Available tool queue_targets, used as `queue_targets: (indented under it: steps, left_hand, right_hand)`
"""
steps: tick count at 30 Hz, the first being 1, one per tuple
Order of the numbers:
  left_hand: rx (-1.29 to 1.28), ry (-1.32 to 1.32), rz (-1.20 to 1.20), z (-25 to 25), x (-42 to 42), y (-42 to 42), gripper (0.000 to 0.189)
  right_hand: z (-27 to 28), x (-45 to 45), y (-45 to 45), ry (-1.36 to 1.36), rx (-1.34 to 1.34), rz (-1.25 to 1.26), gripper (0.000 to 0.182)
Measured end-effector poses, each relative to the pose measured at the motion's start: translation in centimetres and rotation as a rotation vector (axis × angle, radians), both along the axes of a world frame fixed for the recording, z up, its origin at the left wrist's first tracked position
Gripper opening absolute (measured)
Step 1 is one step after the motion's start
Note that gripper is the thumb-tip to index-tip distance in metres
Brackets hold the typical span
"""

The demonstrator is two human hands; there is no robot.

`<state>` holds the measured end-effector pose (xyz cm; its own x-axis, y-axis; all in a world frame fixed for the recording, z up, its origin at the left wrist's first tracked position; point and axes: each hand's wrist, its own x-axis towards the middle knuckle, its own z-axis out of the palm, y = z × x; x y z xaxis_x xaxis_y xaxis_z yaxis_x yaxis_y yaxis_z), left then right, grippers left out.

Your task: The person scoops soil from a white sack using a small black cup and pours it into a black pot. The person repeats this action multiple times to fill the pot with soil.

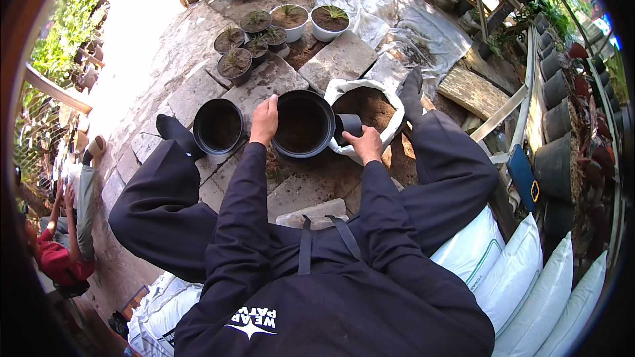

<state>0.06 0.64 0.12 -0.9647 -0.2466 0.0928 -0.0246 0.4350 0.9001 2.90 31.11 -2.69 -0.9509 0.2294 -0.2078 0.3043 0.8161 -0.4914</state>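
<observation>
My left hand (265,121) grips the left rim of a black plastic plant pot (303,124), with dark soil seen inside it. In my right hand (366,144) is a small black pot (350,124), tipped on its side between the larger pot and an open white sack (342,90). Brown soil (369,106) fills much of the sack. Left of my left hand stands another black pot (218,126), with some soil at its bottom. What the small pot contains is hidden from this angle.
Several small potted seedlings (234,63) and two white pots (292,22) stand ahead on stone slabs (337,59). Full white sacks (511,267) lean at my right. A phone (522,178) is beside the wooden rail. At far left sits another person (64,253).
</observation>
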Motion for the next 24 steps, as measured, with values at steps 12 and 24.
queue_targets:
  steps: [12, 24]
  left_hand:
    - [-0.024, 0.000, -0.006, -0.3, 0.0, -0.1, 0.044]
    - [-0.130, 0.049, -0.036, -0.9, -0.4, -0.7, 0.044]
  right_hand:
    - [11.1, 0.4, -0.6, 0.584, -0.390, 0.021, 0.076]
    - [7.6, -1.1, 0.6, 0.554, -0.097, 0.067, 0.077]
